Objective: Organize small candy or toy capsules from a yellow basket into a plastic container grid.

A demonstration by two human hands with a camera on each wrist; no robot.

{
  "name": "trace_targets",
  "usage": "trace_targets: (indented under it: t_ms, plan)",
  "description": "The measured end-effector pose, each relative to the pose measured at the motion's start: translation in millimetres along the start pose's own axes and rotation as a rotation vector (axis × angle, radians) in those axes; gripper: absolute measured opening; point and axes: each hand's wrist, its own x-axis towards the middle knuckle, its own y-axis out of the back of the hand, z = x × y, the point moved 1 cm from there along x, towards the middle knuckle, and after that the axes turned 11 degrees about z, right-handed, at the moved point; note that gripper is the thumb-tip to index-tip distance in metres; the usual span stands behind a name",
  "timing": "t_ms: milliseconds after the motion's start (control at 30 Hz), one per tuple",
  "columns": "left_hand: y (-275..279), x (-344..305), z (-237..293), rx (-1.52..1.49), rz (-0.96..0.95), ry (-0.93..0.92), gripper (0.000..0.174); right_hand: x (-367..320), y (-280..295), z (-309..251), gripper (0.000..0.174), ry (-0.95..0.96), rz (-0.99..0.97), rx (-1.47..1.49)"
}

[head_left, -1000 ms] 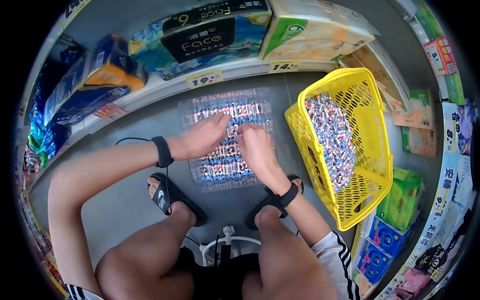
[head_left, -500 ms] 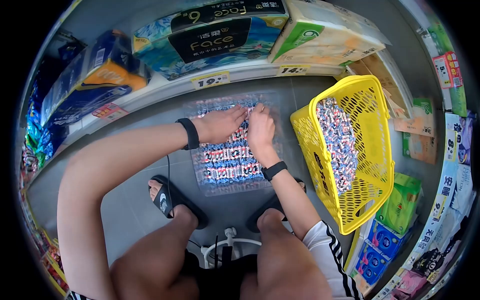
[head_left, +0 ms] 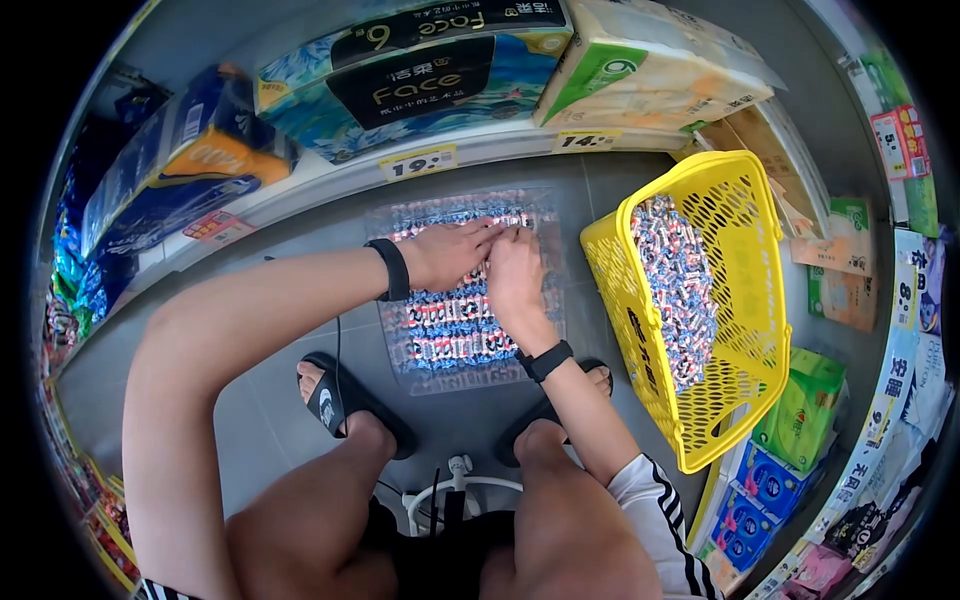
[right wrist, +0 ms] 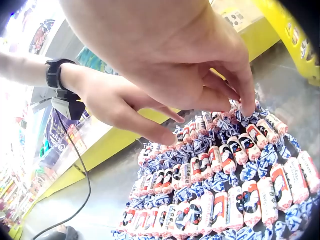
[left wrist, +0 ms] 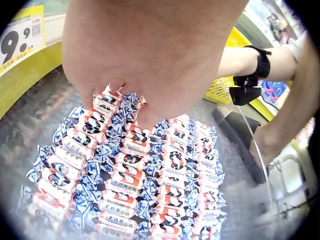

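Note:
Rows of wrapped candies point(head_left: 458, 348), with white, red and black bodies and blue twisted ends, lie side by side in a clear plastic box point(head_left: 402, 378) on the floor. My left hand point(head_left: 452, 255) rests over the far rows with its fingers stretched out toward the right hand. Beside it, my right hand point(head_left: 517, 278) has bent fingers, and its thumb and finger pinch at a wrapped candy point(right wrist: 234, 111) at the end of a row. The hand covers most of that candy. In the right wrist view the left fingertips point(right wrist: 167, 136) touch the row.
A yellow basket point(head_left: 612, 300) at the right holds a heap of loose candies point(head_left: 672, 290). Tissue packs point(head_left: 420, 85) line the shelf point(head_left: 330, 172) beyond the box. Sandalled feet point(head_left: 345, 400) and a white stool base point(head_left: 458, 470) are on the near side.
Both hands have moved to the far part of the box and closer together. The left fingers have straightened over the candies, and the right fingers have lowered onto the row.

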Motion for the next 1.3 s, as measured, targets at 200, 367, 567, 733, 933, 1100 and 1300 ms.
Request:
trace_targets:
  t_ms: [200,367,567,733,933,1100,1300]
  plan:
    - [-7,1,-5,0.036,-0.003,-0.002,0.082,-3,2,5,0.033,0.026,0.031,0.041]
    - [-9,-1,-4,0.073,0.014,-0.026,0.079,-2,-3,9,0.037,0.026,0.042,0.059]
    - [-10,5,-1,0.092,0.013,-0.049,0.073,-3,1,10,0.042,-0.031,-0.023,0.142]
    - [-9,8,3,0.089,0.021,-0.052,0.071,-3,1,13,0.04,-0.005,-0.047,0.141]
    - [-13,5,2,0.136,0.033,-0.075,0.078,-5,3,13,0.048,-0.006,-0.101,0.081]
    - [-12,-5,7,0.003,0.131,-0.055,0.074,-10,9,12,0.059,0.021,-0.074,0.144]
    - [14,-18,44,-0.021,0.156,-0.096,0.053,-15,52,13,0.054,0.088,-0.078,0.315]
